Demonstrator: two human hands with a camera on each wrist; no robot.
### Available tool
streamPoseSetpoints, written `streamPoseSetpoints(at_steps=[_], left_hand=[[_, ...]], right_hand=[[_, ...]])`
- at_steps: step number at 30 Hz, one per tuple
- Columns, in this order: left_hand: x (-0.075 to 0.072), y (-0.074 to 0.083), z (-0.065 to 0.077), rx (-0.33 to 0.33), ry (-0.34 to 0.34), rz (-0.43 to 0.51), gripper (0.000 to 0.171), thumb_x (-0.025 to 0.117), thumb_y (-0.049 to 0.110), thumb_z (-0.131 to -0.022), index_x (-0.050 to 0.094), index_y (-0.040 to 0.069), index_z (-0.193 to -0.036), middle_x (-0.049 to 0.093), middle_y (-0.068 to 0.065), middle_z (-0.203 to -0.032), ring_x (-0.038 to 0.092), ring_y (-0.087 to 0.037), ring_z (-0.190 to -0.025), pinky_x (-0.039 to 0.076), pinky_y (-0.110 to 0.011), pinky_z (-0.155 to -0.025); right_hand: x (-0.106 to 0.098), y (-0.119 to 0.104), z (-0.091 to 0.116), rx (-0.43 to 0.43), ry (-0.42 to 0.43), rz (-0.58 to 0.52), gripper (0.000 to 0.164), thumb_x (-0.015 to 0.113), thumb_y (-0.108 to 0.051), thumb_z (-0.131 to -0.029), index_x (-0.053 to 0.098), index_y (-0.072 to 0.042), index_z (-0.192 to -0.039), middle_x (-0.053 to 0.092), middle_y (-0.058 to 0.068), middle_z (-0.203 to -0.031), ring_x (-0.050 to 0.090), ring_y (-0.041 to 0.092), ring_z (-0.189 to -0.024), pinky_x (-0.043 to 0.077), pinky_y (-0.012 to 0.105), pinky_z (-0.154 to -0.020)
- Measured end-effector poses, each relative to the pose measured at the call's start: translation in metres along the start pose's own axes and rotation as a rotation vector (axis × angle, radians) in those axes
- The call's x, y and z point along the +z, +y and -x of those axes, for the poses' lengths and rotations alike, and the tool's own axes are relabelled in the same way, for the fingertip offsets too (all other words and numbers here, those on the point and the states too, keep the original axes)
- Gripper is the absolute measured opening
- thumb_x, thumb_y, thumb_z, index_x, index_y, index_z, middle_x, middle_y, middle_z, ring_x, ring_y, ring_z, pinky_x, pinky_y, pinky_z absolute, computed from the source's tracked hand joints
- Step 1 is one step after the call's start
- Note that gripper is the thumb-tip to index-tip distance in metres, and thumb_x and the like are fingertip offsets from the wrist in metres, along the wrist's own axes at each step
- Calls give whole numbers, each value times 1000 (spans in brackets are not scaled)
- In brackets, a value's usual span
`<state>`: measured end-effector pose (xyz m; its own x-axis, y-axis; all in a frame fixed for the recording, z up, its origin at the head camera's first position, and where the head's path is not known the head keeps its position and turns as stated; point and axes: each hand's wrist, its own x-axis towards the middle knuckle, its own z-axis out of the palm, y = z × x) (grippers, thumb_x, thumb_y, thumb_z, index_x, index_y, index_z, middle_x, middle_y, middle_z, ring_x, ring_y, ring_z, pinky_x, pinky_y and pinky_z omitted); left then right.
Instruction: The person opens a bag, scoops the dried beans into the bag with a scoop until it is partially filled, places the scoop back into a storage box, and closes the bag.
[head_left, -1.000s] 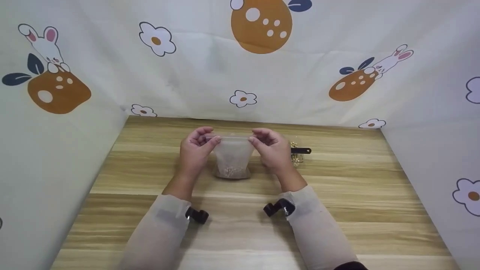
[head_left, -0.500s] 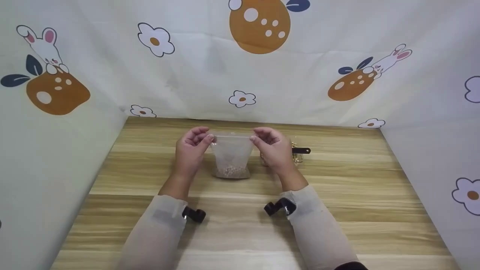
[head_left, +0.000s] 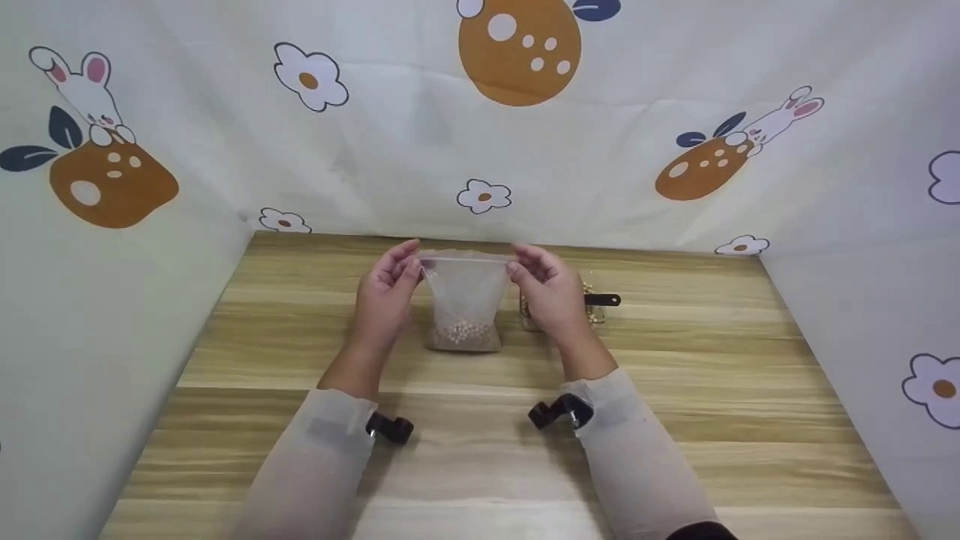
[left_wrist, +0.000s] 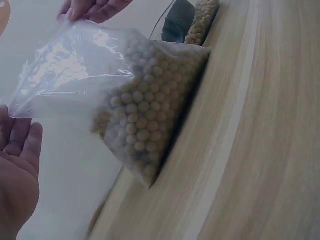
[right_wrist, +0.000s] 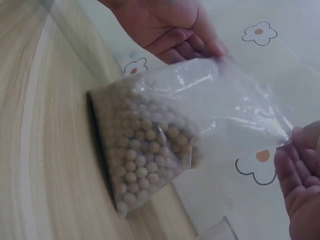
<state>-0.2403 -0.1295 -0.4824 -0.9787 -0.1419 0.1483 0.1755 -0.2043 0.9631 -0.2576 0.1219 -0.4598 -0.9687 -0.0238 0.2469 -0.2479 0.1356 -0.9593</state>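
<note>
A clear zip-top plastic bag [head_left: 469,300] stands upright on the table, its lower part filled with round pale beans [left_wrist: 145,115]. My left hand [head_left: 384,296] pinches the left top corner between thumb and fingers. At the opposite top corner, my right hand [head_left: 551,296] pinches the bag the same way. The zip strip is stretched straight between both hands. In the right wrist view the beans [right_wrist: 145,150] are heaped at the bottom, and the upper bag is slack and wrinkled. Whether the zip is sealed I cannot tell.
Behind my right hand stands a clear container [head_left: 598,316] of similar beans, partly hidden, with a black handle [head_left: 604,300] sticking out to the right. The wooden table [head_left: 675,420] is bounded by patterned fabric walls [head_left: 390,150].
Both hands have raised the top of the bag slightly and spread its corners wider apart. The left hand has shifted outward since a second ago. More of the bag's front shows.
</note>
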Motion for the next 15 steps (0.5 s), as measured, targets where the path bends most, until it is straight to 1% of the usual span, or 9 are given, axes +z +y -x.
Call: streamPoseSetpoints(at_steps=[3, 6, 11, 15], left_hand=[[-1, -1, -1, -22, 0, 4, 38, 60, 12, -110, 58, 6, -147, 74, -8, -136, 69, -16, -128, 54, -24, -113], [-3, -3, -2, -32, -6, -11, 42, 60, 12, -110, 55, 6, -151, 70, -8, -144, 66, -18, -135, 52, -23, -115], [-6, -5, -3, -42, -30, -53, 47, 59, 18, -111, 50, 9, -156, 64, -7, -153, 59, -18, -144, 47, -26, -122], [-8, -5, -4, -33, -38, -80, 51, 57, 24, -112, 45, 10, -159, 60, -4, -158, 56, -17, -148, 42, -29, -127]], right_hand=[[0, 3, -1, 7, -8, -12, 32, 73, -11, -102, 72, -4, -133, 78, 15, -117, 76, 26, -105, 63, 22, -89], [0, 7, -2, 8, -20, -31, 34, 70, -10, -104, 69, -3, -137, 77, 18, -125, 74, 33, -115, 62, 23, -94], [-2, 10, -3, 20, -51, -65, 40, 61, -12, -109, 60, 1, -146, 70, 19, -142, 68, 31, -134, 58, 29, -110], [-3, 11, -4, 29, -49, -84, 43, 60, -15, -110, 57, 1, -150, 65, 17, -150, 62, 29, -143, 52, 33, -119]])
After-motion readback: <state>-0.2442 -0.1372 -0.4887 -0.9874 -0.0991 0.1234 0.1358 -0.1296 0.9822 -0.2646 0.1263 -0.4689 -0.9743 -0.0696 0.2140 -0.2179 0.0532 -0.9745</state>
